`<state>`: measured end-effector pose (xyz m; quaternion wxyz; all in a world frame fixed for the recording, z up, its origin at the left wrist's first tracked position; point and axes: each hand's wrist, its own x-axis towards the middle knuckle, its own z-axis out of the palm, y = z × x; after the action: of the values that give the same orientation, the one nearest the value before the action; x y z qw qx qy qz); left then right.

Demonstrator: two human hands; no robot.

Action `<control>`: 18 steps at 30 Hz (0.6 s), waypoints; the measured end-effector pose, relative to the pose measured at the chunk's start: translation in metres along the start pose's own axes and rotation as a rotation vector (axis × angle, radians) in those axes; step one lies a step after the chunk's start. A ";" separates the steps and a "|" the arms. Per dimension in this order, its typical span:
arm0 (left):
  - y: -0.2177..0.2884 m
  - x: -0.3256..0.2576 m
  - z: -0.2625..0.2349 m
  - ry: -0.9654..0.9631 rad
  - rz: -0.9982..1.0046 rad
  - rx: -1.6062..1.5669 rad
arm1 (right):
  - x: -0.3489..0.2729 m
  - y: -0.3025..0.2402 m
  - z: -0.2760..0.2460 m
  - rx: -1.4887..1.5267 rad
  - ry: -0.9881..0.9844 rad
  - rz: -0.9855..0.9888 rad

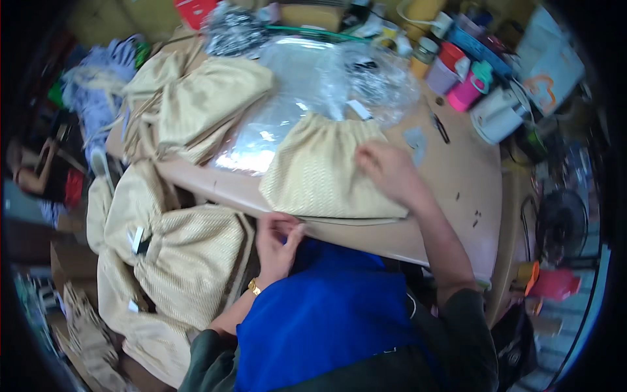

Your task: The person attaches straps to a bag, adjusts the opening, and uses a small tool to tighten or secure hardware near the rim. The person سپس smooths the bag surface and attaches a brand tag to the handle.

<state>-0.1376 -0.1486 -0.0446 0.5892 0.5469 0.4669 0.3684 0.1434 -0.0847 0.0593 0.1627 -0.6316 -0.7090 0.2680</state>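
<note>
A cream woven drawstring bag [320,173] lies flat on the table in front of me, its gathered top pointing away. A small white tag [358,109] sticks out by that gathered top. Over the bag's right side is my right hand [392,171], its fingers curled together and slightly blurred; whether anything is between them is hidden. My left hand [277,245] is at the table's front edge, beside the bag's lower left corner. Its thumb stands apart from the bent fingers, and I see nothing held there.
Clear plastic bags [281,85] lie beyond the bag. More cream drawstring bags [209,98] are piled on the table's left, and others [189,261] hang below its edge. A dark pen-like tool [441,129], a pink bottle [469,91] and a white kettle [499,114] are at the right.
</note>
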 end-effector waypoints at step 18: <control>0.025 -0.022 -0.027 0.117 0.180 -0.370 | 0.082 -0.120 -0.015 0.300 0.032 -0.444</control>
<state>-0.1682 -0.1581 -0.0157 0.6161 0.4466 0.3741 0.5301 0.0429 -0.0080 0.1330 0.3207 -0.4335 -0.7799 0.3177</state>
